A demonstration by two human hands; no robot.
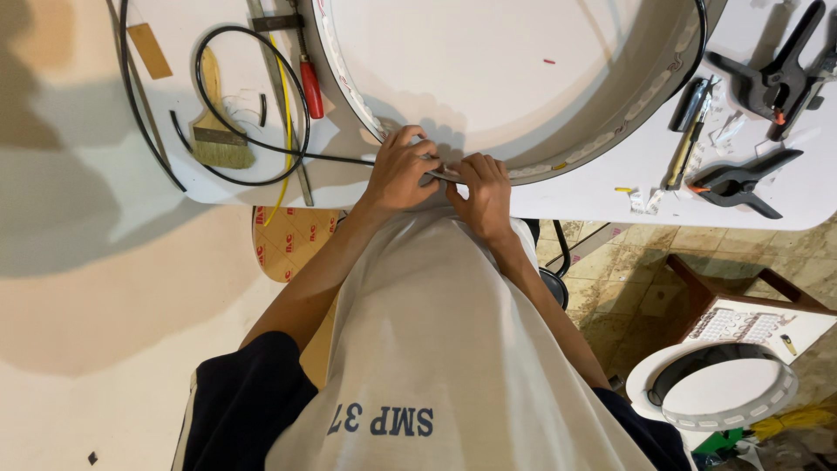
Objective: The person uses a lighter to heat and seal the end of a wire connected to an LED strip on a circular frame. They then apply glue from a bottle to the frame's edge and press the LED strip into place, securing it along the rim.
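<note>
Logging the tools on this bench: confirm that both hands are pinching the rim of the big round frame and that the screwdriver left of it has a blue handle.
The handle colour is wrong. The head view shows the screwdriver has a red handle. The rest stands: left hand and right hand pinch the rim of the big round frame.

We've got both forearms angled inward, bare, wrists close together. Our left hand (pixel 399 170) is curled knuckles-up, our right hand (pixel 484 194) right beside it, fingertips pinched, maybe touching, hard to tell.
</note>
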